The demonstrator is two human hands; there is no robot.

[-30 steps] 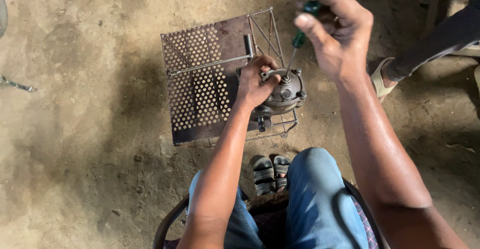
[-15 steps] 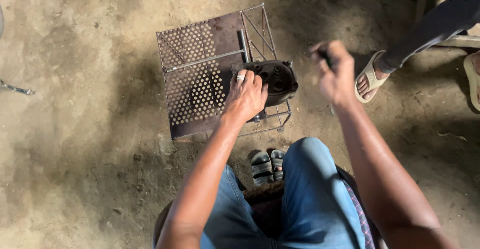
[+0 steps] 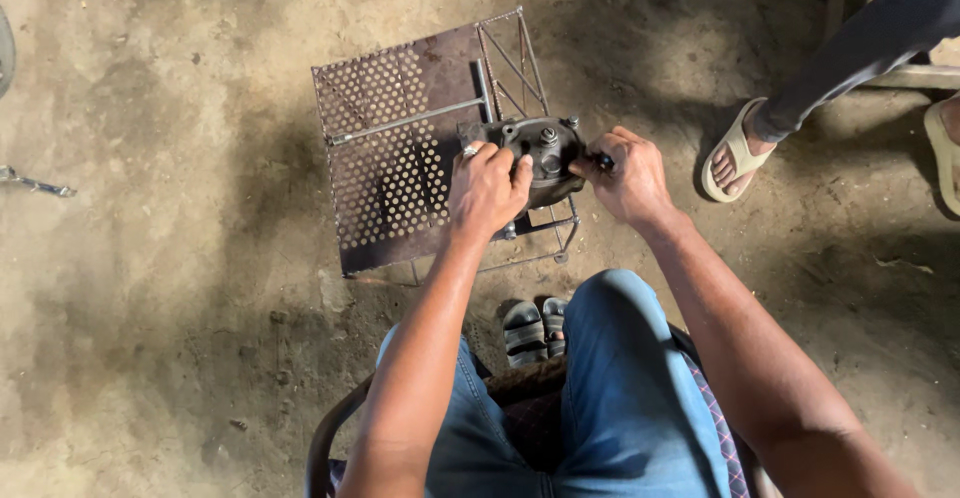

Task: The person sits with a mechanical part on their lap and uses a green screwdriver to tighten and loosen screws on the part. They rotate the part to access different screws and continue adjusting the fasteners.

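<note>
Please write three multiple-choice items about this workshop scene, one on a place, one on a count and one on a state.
1. Where does the round dark metal part rest?
A. on the perforated rusty metal stand
B. on the dirt floor
C. in the lap

2. How many hands touch the part?
A. none
B. one
C. two

3. How does the left hand meet the part?
A. hovering apart
B. fingers laid on it
C. hidden behind the knee

Answers: 1 A, it sits at the stand's wire-frame end; 2 C, the left hand and right hand flank it; 3 B, the fingers curl over its near side.

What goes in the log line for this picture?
left hand: on round metal part | right hand: at part's edge | part: on perforated metal stand
</note>
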